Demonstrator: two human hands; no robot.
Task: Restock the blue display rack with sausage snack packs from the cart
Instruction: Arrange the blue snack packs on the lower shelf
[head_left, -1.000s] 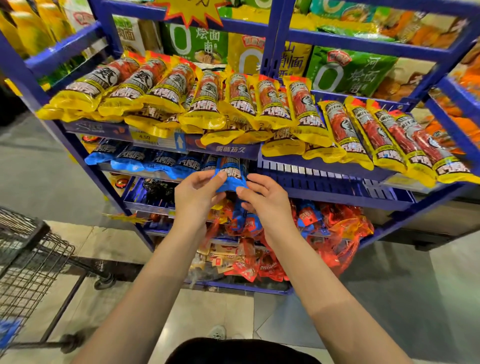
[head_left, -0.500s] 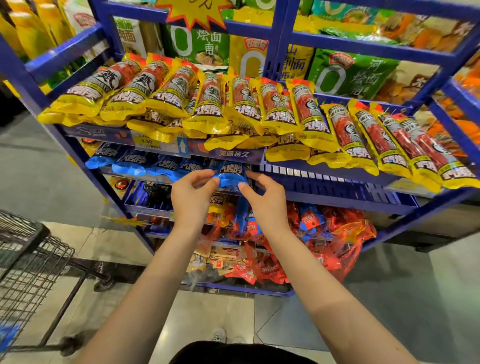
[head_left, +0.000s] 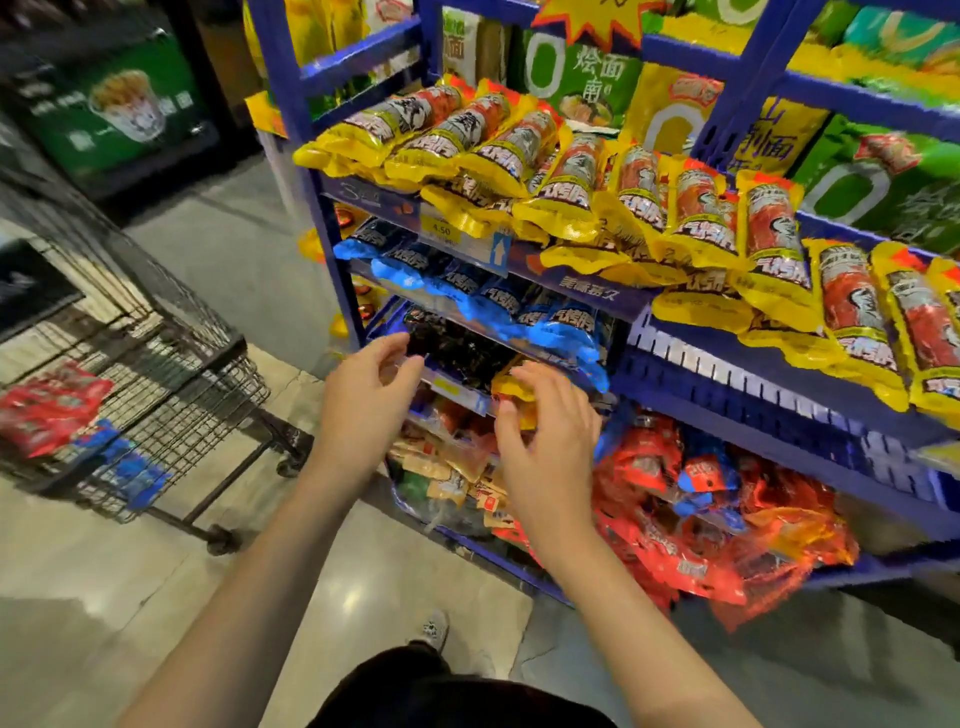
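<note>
The blue display rack (head_left: 727, 374) fills the right half of the view. Yellow sausage packs (head_left: 571, 176) lie in a row on its upper shelf. Blue sausage packs (head_left: 550, 322) lie in a row on the shelf below. My left hand (head_left: 363, 400) and my right hand (head_left: 550, 441) hover in front of that lower shelf, a little short of the blue packs. Both hands hold nothing and their fingers are loosely spread. The wire cart (head_left: 171, 374) stands at the left with red packs (head_left: 47, 405) and blue packs (head_left: 130, 467) inside it.
Red and orange snack bags (head_left: 727, 530) are piled on the rack's bottom shelf. Green and yellow noodle bags (head_left: 878, 176) stand at the back of the rack. A dark cabinet with a green poster (head_left: 114, 109) is at the far left. Tiled floor (head_left: 156, 597) lies between cart and rack.
Both hands have let go of the blue pack, which now lies on the lower shelf, and have drawn back. The view has swung left, showing more of the cart.
</note>
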